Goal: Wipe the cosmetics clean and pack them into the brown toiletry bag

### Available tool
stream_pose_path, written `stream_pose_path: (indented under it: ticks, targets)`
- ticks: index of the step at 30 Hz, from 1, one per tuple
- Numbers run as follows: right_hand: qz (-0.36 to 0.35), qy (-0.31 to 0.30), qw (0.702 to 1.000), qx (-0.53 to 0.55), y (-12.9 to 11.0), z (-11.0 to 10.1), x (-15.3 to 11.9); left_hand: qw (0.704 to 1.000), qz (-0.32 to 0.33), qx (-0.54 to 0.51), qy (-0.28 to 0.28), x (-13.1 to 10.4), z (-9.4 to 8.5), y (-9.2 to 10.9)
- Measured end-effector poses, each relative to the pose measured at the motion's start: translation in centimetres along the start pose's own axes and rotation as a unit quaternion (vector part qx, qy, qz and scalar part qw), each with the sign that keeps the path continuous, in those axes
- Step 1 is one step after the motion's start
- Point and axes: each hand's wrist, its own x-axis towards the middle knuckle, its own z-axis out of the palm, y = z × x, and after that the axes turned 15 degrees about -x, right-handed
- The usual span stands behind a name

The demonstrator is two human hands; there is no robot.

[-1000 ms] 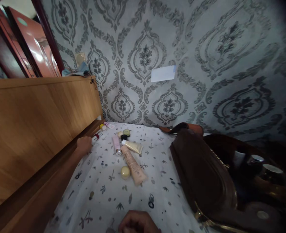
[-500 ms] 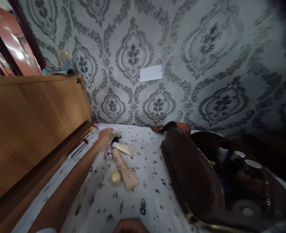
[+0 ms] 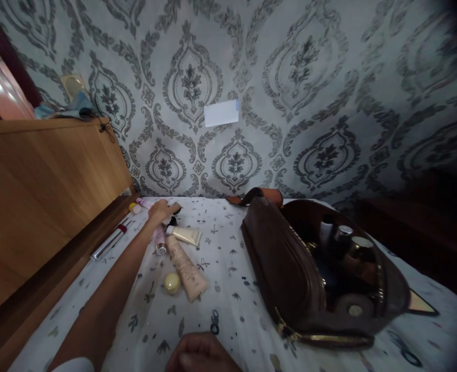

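My left hand [image 3: 160,211] reaches to the far left part of the patterned sheet. Its fingers close on the edge of a small dark-rimmed item [image 3: 177,208], too small to name. Just below it lie a pink tube with a silver cap [image 3: 159,242], a cream tube with a white cap [image 3: 185,235] and a long beige squeeze tube [image 3: 187,268]. A round yellow-lidded jar [image 3: 171,283] sits beside the beige tube. My right hand [image 3: 202,354] is curled at the bottom edge; whatever its fingers hold, if anything, is hidden.
An unzipped brown leather bag [image 3: 286,263] stands on the right, with several bottles [image 3: 344,237] inside. A silver tube [image 3: 110,242] lies by the wooden board [image 3: 50,196] on the left. Behind rises a patterned wall [image 3: 232,67] with a white switch plate [image 3: 221,113].
The view has turned slightly right, so everything sits further left. The small item at my left fingertips now looks darker and tilted. More of my right hand shows.
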Motion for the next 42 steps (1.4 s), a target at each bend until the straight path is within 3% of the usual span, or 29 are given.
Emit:
stream_pose_path:
  ticks: [3, 9, 12, 14, 18, 21, 24, 29, 35, 37, 39, 42]
  targets:
    - [-0.022, -0.013, 0.995, 0.095, -0.4, 0.3, 0.0, 0.986, 0.018, -0.163, -0.035, -3.1, -1.2, -0.2]
    - [-0.078, 0.036, 0.984, 0.158, -2.4, 1.0, -1.3, 0.902, 0.012, -0.409, -0.141, -12.4, -0.8, -1.3]
    - [-0.1, 0.087, 0.983, 0.125, -3.1, 0.7, -1.5, 0.867, -0.002, -0.47, -0.166, -16.4, 0.1, -1.6]
    - [-0.126, 0.153, 0.976, 0.088, -3.5, 0.3, -1.4, 0.838, -0.03, -0.515, -0.178, -18.6, 0.9, -1.7]
    - [-0.195, 0.278, 0.939, -0.058, -4.3, -0.7, -1.3, 0.773, -0.11, -0.591, -0.2, -21.9, 2.5, -1.4]
    - [-0.226, 0.323, 0.906, -0.156, -4.4, -1.2, -1.8, 0.753, -0.128, -0.602, -0.232, -23.6, 3.8, -1.2]
    - [-0.236, 0.371, 0.876, -0.197, -3.9, -1.5, -2.7, 0.76, -0.131, -0.587, -0.246, -24.5, 4.8, -1.4]
    - [-0.25, 0.432, 0.831, -0.245, -2.9, -2.1, -3.9, 0.802, -0.056, -0.532, -0.267, -24.7, 5.5, -2.3]
    - [-0.242, 0.463, 0.796, -0.306, -2.6, -2.8, -4.0, 0.78, -0.054, -0.588, -0.208, -24.7, 5.6, -2.7]
    - [-0.241, 0.462, 0.787, -0.33, -2.5, -2.7, -3.9, 0.802, -0.028, -0.573, -0.169, -24.6, 5.5, -2.6]
    - [-0.241, 0.458, 0.782, -0.347, -2.4, -2.7, -3.9, 0.841, 0.018, -0.523, -0.134, -24.6, 5.2, -2.6]
    - [-0.237, 0.451, 0.779, -0.366, -2.2, -2.7, -4.0, 0.88, 0.094, -0.452, -0.111, -24.8, 4.7, -2.7]
